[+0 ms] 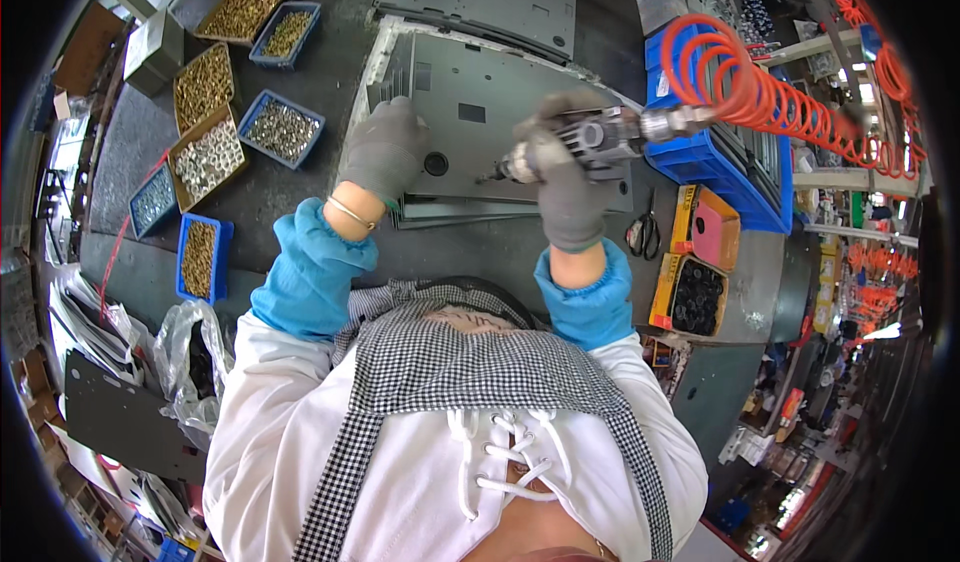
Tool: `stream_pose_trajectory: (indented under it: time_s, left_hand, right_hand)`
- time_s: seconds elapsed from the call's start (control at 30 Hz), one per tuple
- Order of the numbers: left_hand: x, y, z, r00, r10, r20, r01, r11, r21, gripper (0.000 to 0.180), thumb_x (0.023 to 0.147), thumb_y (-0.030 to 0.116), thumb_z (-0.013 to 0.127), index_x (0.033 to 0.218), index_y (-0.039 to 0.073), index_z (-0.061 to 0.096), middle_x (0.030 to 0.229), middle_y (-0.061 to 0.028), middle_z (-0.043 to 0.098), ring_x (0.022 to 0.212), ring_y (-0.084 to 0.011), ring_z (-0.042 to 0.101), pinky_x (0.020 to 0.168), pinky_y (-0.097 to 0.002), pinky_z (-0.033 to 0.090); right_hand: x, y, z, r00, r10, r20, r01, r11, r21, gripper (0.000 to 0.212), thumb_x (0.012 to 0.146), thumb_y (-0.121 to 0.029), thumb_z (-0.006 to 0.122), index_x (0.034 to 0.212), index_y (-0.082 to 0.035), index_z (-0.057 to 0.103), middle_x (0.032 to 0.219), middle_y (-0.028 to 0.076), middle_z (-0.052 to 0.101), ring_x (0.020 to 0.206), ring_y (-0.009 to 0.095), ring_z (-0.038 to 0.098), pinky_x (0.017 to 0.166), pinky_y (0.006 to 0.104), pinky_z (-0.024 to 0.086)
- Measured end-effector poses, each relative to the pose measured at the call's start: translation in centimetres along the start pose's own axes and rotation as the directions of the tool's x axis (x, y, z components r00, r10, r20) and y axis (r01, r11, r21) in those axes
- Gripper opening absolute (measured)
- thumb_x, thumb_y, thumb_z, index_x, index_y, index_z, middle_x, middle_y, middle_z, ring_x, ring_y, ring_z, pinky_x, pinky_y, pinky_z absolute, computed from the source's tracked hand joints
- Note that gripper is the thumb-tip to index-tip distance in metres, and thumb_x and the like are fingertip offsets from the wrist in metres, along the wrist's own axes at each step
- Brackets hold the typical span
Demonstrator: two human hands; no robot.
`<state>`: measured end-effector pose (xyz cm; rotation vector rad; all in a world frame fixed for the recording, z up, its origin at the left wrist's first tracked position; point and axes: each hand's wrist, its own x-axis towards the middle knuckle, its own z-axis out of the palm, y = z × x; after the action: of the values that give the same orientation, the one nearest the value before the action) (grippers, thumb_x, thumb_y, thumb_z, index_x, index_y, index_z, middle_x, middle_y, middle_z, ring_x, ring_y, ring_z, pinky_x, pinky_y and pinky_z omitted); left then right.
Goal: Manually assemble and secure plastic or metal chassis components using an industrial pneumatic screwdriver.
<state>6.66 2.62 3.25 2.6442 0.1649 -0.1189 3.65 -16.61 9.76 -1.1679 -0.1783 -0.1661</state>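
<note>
My gloved right hand [568,187] is wrapped round a metal air drill [600,142], slightly blurred. Its tip points left and down, close over the top grey sheet-metal panel [480,82]; whether it touches cannot be made out. My gloved left hand [388,147] grips the panel's left edge, beside a round dark hole. Its fingertips are partly hidden against the raised flange. More panels show in a stack underneath, their edges fanned out toward me. Another grey panel [490,7] lies beyond the stack.
On the left stand several blue bins and cartons of small fasteners, including a blue bin [285,127]. A red coiled hose [740,72] runs from the drill to the right. Scissors [644,234], a box of black parts [697,297] and a blue crate [740,182] are at right.
</note>
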Motion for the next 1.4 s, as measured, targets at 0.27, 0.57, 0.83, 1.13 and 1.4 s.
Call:
stream_pose_trajectory:
  time_s: [0.27, 0.57, 0.83, 1.13, 1.4]
  left_hand:
    - [1.0, -1.5, 3.7, 0.799, 0.136, 0.585, 0.564, 0.164, -0.809, 0.036, 0.092, 0.019, 0.063, 0.119, -0.005, 0.061, 0.107, -0.0156, 0.069, 0.08, -0.0225, 0.069, 0.073, -0.0356, 0.058]
    - [2.9, 3.6, 2.5, 0.903, 0.201, 0.38, 0.373, 0.072, -0.925, 0.035, 0.095, 0.018, 0.059, 0.122, -0.006, 0.06, 0.109, -0.0128, 0.068, 0.09, -0.0203, 0.067, 0.08, -0.0321, 0.055]
    - [17.1, 0.0, 1.7, 0.938, 0.21, 0.276, 0.28, 0.013, -0.96, 0.032, 0.092, 0.023, 0.063, 0.112, -0.002, 0.065, 0.103, -0.0111, 0.069, 0.089, -0.022, 0.067, 0.08, -0.0352, 0.055]
    - [37.5, -8.1, 0.1, 0.877, 0.118, 0.466, 0.456, 0.109, -0.884, 0.034, 0.095, 0.026, 0.06, 0.115, -0.002, 0.063, 0.105, -0.0157, 0.07, 0.09, -0.0265, 0.069, 0.081, -0.0391, 0.058]
    - [43.3, -10.8, 3.2, 0.881, 0.078, 0.466, 0.432, 0.267, -0.861, 0.039, 0.099, 0.03, 0.058, 0.119, -0.003, 0.062, 0.106, -0.0163, 0.071, 0.088, -0.0248, 0.07, 0.081, -0.0358, 0.057]
  right_hand:
    - [-0.5, -0.4, -0.8, 0.987, -0.049, 0.151, 0.096, 0.942, -0.32, 0.032, 0.077, 0.004, 0.072, 0.107, -0.002, 0.063, 0.099, 0.004, 0.066, 0.084, 0.008, 0.063, 0.076, 0.026, 0.052]
    - [3.1, -4.5, -0.6, 0.971, -0.145, -0.19, 0.102, 0.97, -0.221, 0.039, 0.079, 0.004, 0.073, 0.115, -0.002, 0.059, 0.101, 0.008, 0.065, 0.078, 0.01, 0.063, 0.066, 0.027, 0.053]
    - [5.1, -10.2, -9.6, 0.84, -0.531, 0.112, 0.535, 0.845, -0.005, 0.049, 0.082, -0.006, 0.069, 0.13, -0.009, 0.055, 0.11, 0.009, 0.066, 0.067, 0.021, 0.059, 0.052, 0.0314, 0.049]
    - [3.5, -5.0, -11.8, 0.8, -0.37, -0.472, 0.248, 0.92, -0.302, 0.052, 0.08, -0.007, 0.062, 0.129, -0.003, 0.047, 0.108, 0.011, 0.06, 0.08, 0.019, 0.062, 0.069, 0.0353, 0.055]
    - [5.7, -3.1, -10.9, 0.784, -0.391, -0.482, 0.164, 0.879, -0.447, 0.057, 0.079, -0.012, 0.066, 0.131, -0.001, 0.046, 0.112, 0.012, 0.061, 0.086, 0.02, 0.064, 0.079, 0.0386, 0.056]
